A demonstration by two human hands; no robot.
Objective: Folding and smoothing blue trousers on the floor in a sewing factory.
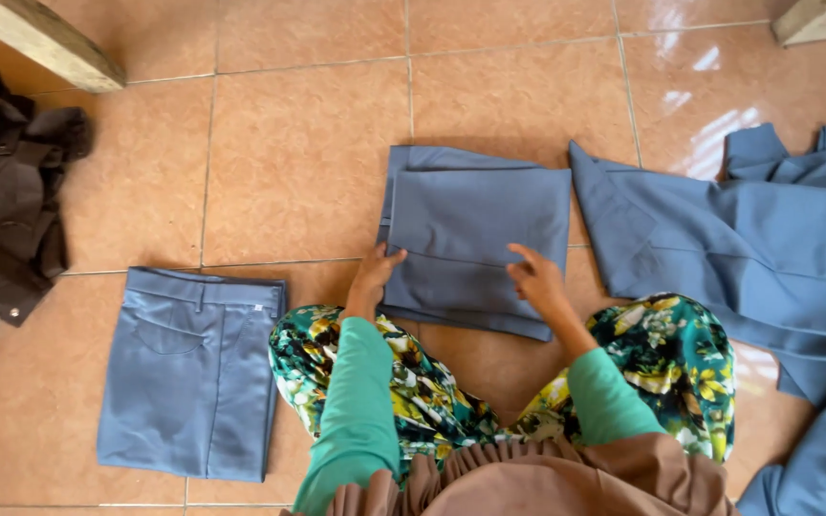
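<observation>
A folded blue-grey garment [475, 229] lies on the tiled floor in front of my knees. My left hand [373, 275] rests its fingers on the garment's near left edge. My right hand [534, 279] hovers over the near right part, one finger pointing out, the rest loosely curled, holding nothing. My sleeves are green and my legs are covered in flowered fabric [413, 382].
A folded pair of blue-grey trousers [188, 373] lies at my left. Unfolded blue-grey garments [748, 248] spread out on the right. A dark brown garment [2, 191] is heaped at the far left. Wooden furniture legs [45, 38] stand at the top corners.
</observation>
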